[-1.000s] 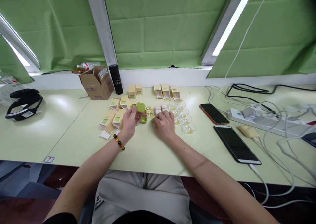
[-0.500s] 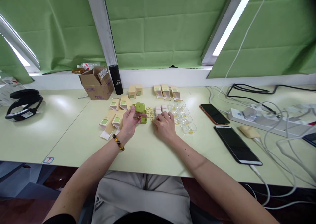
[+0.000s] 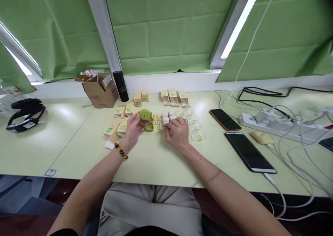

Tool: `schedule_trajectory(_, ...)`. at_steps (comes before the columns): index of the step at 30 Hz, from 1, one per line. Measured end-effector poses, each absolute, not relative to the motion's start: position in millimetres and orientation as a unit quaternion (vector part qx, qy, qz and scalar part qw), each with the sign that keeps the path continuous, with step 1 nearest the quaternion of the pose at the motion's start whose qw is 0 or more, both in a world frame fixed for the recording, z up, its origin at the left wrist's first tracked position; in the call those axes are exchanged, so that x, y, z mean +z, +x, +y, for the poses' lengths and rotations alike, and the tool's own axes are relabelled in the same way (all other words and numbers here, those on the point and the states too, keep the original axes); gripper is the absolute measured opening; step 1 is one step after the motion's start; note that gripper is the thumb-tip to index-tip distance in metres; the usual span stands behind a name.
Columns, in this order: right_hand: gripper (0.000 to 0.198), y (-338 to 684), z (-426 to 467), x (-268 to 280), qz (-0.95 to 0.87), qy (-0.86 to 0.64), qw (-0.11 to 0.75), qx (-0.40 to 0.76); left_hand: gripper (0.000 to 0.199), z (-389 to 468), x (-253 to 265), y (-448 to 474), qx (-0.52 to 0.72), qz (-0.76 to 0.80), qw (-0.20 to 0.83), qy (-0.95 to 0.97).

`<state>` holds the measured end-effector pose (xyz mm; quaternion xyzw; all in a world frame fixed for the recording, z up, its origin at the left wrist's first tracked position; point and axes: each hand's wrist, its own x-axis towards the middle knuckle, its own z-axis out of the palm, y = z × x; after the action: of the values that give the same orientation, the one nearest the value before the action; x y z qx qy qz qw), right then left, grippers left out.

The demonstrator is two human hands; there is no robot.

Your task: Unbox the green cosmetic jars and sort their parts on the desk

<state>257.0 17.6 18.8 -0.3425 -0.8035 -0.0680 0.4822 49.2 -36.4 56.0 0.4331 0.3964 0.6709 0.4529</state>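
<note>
My left hand (image 3: 133, 130) is closed on a small green plastic case (image 3: 146, 115), held raised above the table. Just below it, another green piece (image 3: 149, 127) shows at table height; whether the two are joined I cannot tell. My right hand (image 3: 178, 133) has its fingers bent together at the near end of rows of small white and pink pieces (image 3: 164, 115). What its fingertips hold, if anything, is hidden. Between both hands lie two columns of tiny yellow pieces (image 3: 156, 119). Clear plastic cups (image 3: 198, 135) stand right of my right hand.
Several small cartons (image 3: 121, 127) lie left of my left hand, with others (image 3: 173, 98) at the back. A cardboard box (image 3: 100, 93) and black bottle (image 3: 120, 86) stand back left. Two phones (image 3: 249, 152), a power strip (image 3: 275, 126) and tangled cables occupy the right side.
My right hand has shifted slightly right, off the yellow pieces and to the white ones, its thumb now more visible. My left hand still holds the green case. The view has moved slightly.
</note>
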Motion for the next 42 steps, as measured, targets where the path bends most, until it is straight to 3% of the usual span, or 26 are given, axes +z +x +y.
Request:
schedule_trajectory(8,0.018,256,17,21,-0.801,-0.345,0.486,-0.066,0.007,-42,75,29,0.411,0.527,0.094,0.738)
schedule_trajectory(14,0.017,255,18,20,-0.799,-0.343,0.489,-0.075,0.014,-58,69,25,0.306,0.515,-0.08,0.796)
schedule_trajectory(30,0.018,254,18,19,-0.807,-0.331,0.486,-0.061,0.024,-72,51,41,0.127,0.567,-0.061,0.811)
schedule_trajectory(42,0.018,254,17,19,-0.814,-0.328,0.478,-0.042,0.015,-76,60,37,0.178,0.581,-0.061,0.792)
